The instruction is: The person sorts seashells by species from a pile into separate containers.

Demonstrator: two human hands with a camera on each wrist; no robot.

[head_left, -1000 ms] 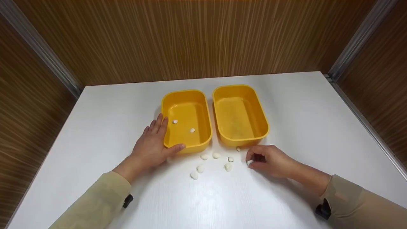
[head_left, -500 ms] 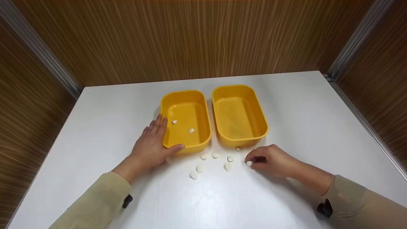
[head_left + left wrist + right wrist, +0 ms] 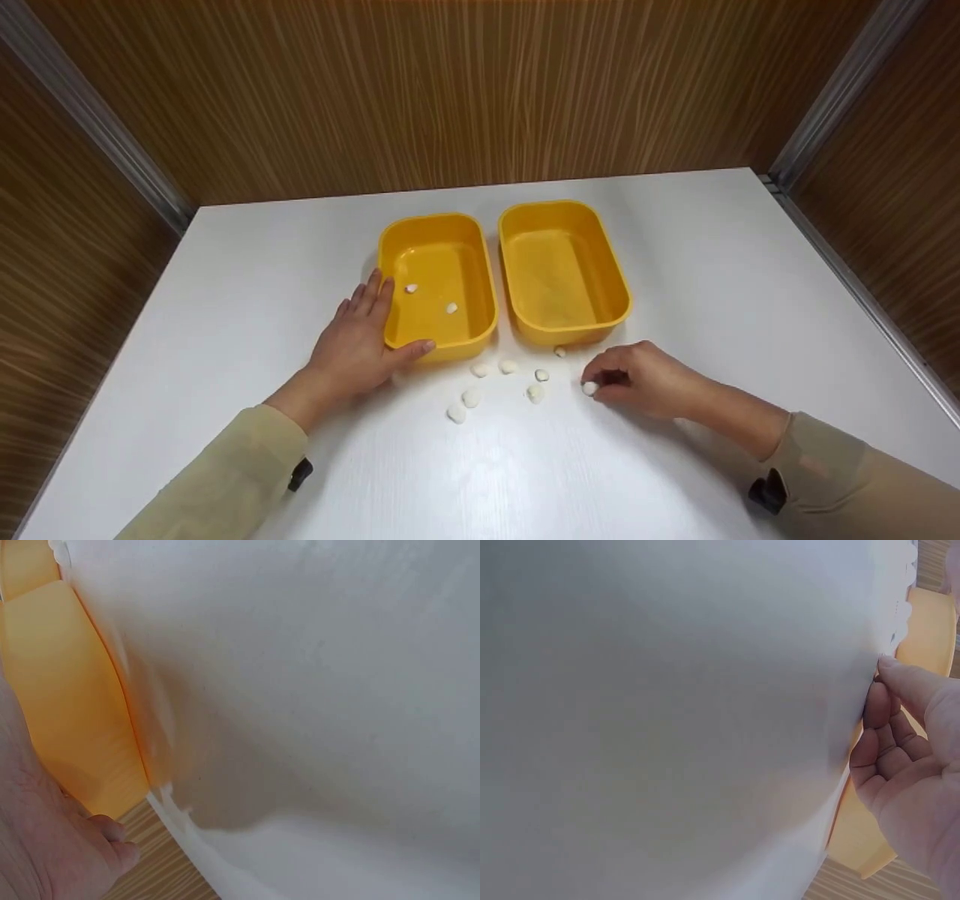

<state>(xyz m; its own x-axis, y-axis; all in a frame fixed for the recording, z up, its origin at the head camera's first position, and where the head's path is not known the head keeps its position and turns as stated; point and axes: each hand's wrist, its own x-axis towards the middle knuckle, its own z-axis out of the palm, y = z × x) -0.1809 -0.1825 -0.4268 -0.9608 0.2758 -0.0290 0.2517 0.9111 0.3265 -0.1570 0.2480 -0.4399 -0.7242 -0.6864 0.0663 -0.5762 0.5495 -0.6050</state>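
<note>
My right hand (image 3: 641, 380) pinches a small white pebble (image 3: 590, 388) between thumb and curled fingers, low over the white table. In the right wrist view the right hand (image 3: 911, 757) hides most of that pebble. Straight fingers of my left hand (image 3: 356, 349) rest along the left wall of the left yellow tub (image 3: 489, 330), its thumb on the near rim. Inside that tub lie two white pebbles, one left (image 3: 411, 289) and one nearer the middle (image 3: 451, 308). Several more white pebbles (image 3: 471, 397) are scattered on the table between my hands.
A second yellow tub (image 3: 574, 336) stands close beside the first, on its right, with nothing inside. One small pebble (image 3: 560, 351) lies right by its near wall. Wood-grain panels (image 3: 480, 90) border the white table (image 3: 270, 247) at the back and sides.
More of the pebble shows at my right fingertips than a second ago; the fingers have shifted slightly around it. My left hand stays where it was on the tub.
</note>
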